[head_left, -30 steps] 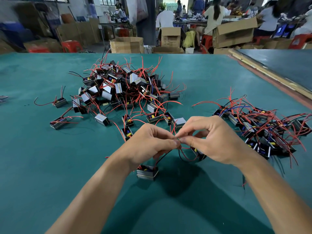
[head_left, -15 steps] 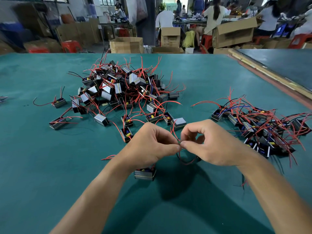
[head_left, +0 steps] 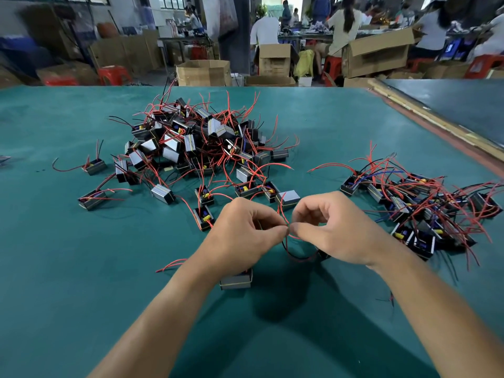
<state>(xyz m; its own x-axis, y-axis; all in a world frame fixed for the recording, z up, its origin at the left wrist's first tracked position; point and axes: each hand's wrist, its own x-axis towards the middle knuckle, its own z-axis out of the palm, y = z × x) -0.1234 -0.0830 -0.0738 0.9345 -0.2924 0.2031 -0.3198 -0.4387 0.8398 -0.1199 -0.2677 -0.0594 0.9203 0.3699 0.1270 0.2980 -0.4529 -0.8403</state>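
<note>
Thin red and black leads (head_left: 296, 258), pinched where they meet, sag in a loop; grey boxed module (head_left: 236, 280) lies flat just beside.

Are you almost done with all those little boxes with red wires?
Not nearly. The smaller heap on the right looks finished, I'd guess. The left hand and right hand pinch red and black wires together, one small wired box lying under the left wrist. The bigger pile in the middle looks still to do.

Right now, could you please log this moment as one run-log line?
left hand: pinches wires | right hand: pinches wires | module: below left hand
</note>
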